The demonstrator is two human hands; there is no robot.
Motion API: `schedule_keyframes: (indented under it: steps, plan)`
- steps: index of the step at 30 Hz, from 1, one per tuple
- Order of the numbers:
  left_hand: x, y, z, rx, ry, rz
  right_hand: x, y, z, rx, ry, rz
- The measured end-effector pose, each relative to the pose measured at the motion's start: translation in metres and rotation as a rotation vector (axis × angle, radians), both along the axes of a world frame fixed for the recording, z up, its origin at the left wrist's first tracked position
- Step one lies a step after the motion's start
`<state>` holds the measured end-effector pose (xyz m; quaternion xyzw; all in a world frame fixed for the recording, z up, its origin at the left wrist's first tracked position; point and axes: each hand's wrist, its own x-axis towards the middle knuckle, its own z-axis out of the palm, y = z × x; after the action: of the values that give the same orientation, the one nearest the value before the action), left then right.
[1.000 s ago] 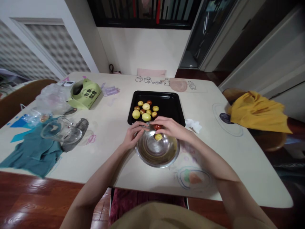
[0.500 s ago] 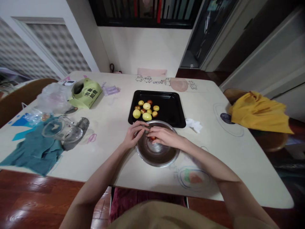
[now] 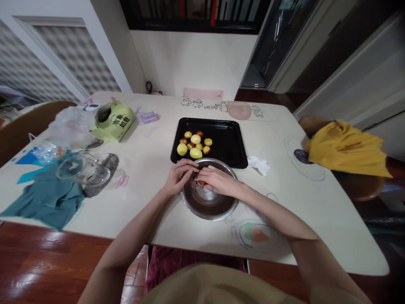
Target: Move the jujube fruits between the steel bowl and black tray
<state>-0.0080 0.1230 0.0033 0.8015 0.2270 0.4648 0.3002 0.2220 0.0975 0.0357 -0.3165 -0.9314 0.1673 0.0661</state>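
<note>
A steel bowl (image 3: 211, 218) stands on the table in front of me, with a little light glinting on its inside. My right hand (image 3: 219, 180) reaches over its right rim, fingers bent over a reddish-brown jujube (image 3: 201, 183) that shows partly beneath them. At the upper left rim is my left hand (image 3: 179, 176). Its fingers stretch into the bowl with the thumb apart, and the tips come close to my right fingers. Just behind the bowl, a black tray (image 3: 226, 141) carries several yellow-green and brown jujubes (image 3: 195, 139) in its left half.
A crumpled white tissue (image 3: 259, 164) lies right of the tray. To the left are a glass pitcher (image 3: 84, 171), a teal cloth (image 3: 44, 198), a green paper bag (image 3: 115, 122) and clear plastic bags (image 3: 71, 126). A yellow cloth (image 3: 348, 150) hangs over a chair at right.
The fingers of my right hand have shifted slightly left, and the jujube under them has moved a little. My left hand stays at the rim. The whole view has tilted slightly.
</note>
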Motion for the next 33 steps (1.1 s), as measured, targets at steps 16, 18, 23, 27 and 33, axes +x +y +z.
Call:
schedule_keyframes:
  steps: [16, 18, 23, 27, 33]
  plan:
    - [0.000, -0.001, 0.004, -0.033, 0.011, 0.002, 0.049, 0.033, 0.017, 0.115, 0.350, -0.264]
    - [0.000, -0.001, 0.004, -0.032, 0.003, 0.000, 0.059, 0.043, 0.009, 0.156, 0.422, -0.343]
    - [0.001, 0.001, 0.003, -0.023, -0.008, -0.004, 0.069, 0.067, -0.014, 0.193, 0.442, -0.414]
    - [0.001, 0.002, 0.002, -0.024, -0.007, -0.005, 0.066, 0.077, -0.024, 0.130, 0.392, -0.311]
    - [0.000, -0.001, 0.004, -0.042, -0.003, -0.007, 0.063, 0.077, -0.021, 0.094, 0.345, -0.299]
